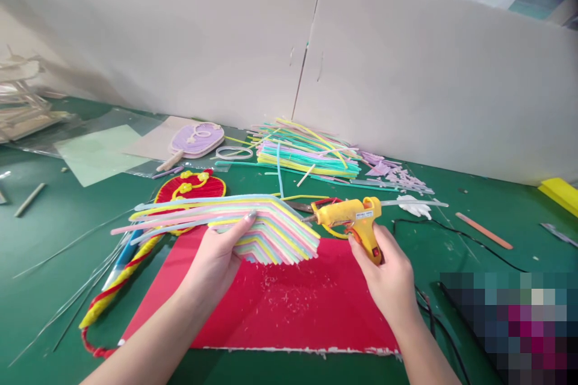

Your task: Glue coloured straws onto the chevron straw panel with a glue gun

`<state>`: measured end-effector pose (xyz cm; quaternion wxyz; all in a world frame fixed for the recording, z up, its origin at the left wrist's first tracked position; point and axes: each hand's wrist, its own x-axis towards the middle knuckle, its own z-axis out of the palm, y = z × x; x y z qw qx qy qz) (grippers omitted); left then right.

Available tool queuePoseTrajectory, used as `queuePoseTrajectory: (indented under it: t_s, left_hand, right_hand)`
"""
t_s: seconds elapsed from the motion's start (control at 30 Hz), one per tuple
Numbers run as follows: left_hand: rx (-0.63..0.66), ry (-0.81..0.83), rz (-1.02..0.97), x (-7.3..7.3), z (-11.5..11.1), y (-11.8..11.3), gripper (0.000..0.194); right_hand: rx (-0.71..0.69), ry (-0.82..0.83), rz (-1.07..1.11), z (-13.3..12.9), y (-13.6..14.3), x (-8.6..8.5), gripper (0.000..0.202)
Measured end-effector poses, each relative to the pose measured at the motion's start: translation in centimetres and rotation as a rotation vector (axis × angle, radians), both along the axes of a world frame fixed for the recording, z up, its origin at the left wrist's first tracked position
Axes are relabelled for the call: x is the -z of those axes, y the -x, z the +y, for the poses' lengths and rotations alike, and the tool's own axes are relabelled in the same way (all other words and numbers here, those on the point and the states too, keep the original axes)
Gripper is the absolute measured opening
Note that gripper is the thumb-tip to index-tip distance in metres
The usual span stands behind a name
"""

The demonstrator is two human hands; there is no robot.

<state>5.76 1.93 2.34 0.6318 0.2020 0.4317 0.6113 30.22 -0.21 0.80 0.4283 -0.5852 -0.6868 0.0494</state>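
My left hand point(230, 246) is closed on a panel of bent pastel pipe cleaners point(275, 228), laid side by side in yellow, pink, blue and green, thumb on top. Their long loose ends reach out to the left. In my right hand point(388, 271) is a yellow glue gun point(352, 213), gripped by its handle with a clear glue stick poking out the back. The nozzle points left, close to the panel's right edge; whether it touches I cannot tell. Below both hands lies a red board point(293, 307) strewn with pale fluff.
A red and yellow fan point(192, 186) with a wrapped handle lies left, beside thin wires. Behind are a purple fan point(196, 139), a pile of pipe cleaners point(307, 153) and cut purple pieces point(406, 179). A black cord point(469, 243) runs right. White panels point(203, 30) stand behind the green table.
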Motion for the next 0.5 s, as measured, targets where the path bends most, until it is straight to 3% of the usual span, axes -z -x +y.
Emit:
queuePoseTrajectory:
  t_s: [0.5]
  left_hand:
    - [-0.034, -0.007, -0.017, -0.18, 0.13, 0.07, 0.027]
  right_hand:
    - [0.014, 0.002, 0.001, -0.01, -0.08, 0.03, 0.015]
